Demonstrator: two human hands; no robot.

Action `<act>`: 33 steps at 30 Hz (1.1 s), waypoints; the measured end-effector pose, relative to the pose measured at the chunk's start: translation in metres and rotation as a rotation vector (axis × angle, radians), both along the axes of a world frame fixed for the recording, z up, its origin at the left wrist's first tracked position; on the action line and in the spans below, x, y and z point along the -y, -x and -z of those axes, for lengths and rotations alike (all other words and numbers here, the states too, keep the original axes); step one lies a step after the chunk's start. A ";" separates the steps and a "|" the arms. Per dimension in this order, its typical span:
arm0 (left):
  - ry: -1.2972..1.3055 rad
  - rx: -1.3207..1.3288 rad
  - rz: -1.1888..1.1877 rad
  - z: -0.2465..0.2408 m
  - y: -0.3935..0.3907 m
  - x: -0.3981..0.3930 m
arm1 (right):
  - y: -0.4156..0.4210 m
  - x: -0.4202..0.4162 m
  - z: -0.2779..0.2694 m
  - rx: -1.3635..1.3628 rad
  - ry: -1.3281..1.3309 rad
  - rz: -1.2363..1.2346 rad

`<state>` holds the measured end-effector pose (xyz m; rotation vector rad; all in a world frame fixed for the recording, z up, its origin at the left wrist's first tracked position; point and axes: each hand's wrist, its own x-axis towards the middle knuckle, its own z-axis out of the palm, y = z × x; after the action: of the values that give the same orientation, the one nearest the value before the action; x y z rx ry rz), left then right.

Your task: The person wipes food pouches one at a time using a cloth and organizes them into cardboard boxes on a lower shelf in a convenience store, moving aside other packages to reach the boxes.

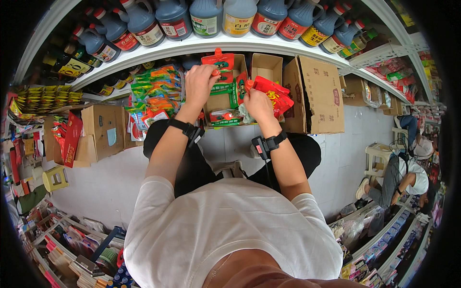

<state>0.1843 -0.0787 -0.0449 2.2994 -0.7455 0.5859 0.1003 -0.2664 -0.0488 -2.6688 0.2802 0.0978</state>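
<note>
My left hand (199, 85) has its fingers closed around the red cap of a spouted sauce pouch (224, 77) in an open cardboard carton (240, 63). Another red pouch (224, 62) stands upright behind it, cap up. My right hand (260, 105) grips a red spouted pouch (275, 94) with yellow characters near its red cap; whether one or two pouches are in it is hard to tell. A crumpled pale cloth (246, 114) hangs beneath that hand. Red-and-green pouches (226, 117) lie at the carton's near end, and one more (238, 90) leans between my hands.
A second open carton (267, 66) and a larger carton (324, 95) stand to the right. Bagged packets (156, 90) fill the left side. Large sauce jugs (205, 19) line the white shelf (230, 42) above. A person (392, 176) sits far right near a plastic stool (376, 158).
</note>
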 end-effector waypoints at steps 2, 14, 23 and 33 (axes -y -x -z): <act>0.036 -0.037 0.113 0.006 -0.008 0.000 | 0.000 0.000 -0.001 -0.034 -0.028 -0.009; 0.032 -0.441 0.111 0.034 -0.009 -0.020 | 0.014 0.002 -0.018 -0.132 -0.140 0.007; 0.172 -0.567 0.107 0.004 0.006 -0.039 | 0.008 0.002 0.005 0.055 -0.114 -0.026; 0.049 -0.267 -0.006 0.036 -0.006 -0.040 | 0.031 -0.003 -0.009 0.362 -0.308 0.100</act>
<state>0.1902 -0.0385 -0.0806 2.2755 -0.5894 0.2874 0.0690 -0.2635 -0.0396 -2.3069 0.2565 -0.3430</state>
